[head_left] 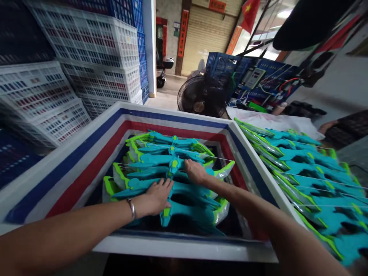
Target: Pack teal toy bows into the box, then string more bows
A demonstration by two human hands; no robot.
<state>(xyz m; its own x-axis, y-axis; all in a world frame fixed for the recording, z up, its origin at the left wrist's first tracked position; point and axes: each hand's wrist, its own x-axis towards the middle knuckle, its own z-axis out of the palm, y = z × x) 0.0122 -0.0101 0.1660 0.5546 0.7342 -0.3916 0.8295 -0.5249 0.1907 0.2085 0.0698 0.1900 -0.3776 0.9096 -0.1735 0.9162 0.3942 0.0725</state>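
Note:
Several teal and lime-green toy bows (186, 209), with thin white strings, lie in rows inside a large bin (71, 180) lined with red, white and blue striped cloth. My left hand (158, 195), with a silver bangle at the wrist, rests on a near bow, its fingers stretched over the middle part. Slightly farther in, my right hand (195, 171) has its fingers curled at the centre of another toy bow (156, 159). The undersides of its fingers are hidden.
More toy bows (310, 165) are piled to the right, beside the bin. White crates (100, 42) stand stacked at the left. Beyond the bin's far edge are a black fan (198, 97) and blue crates (218, 63). Another person's arm (329, 126) shows at the far right.

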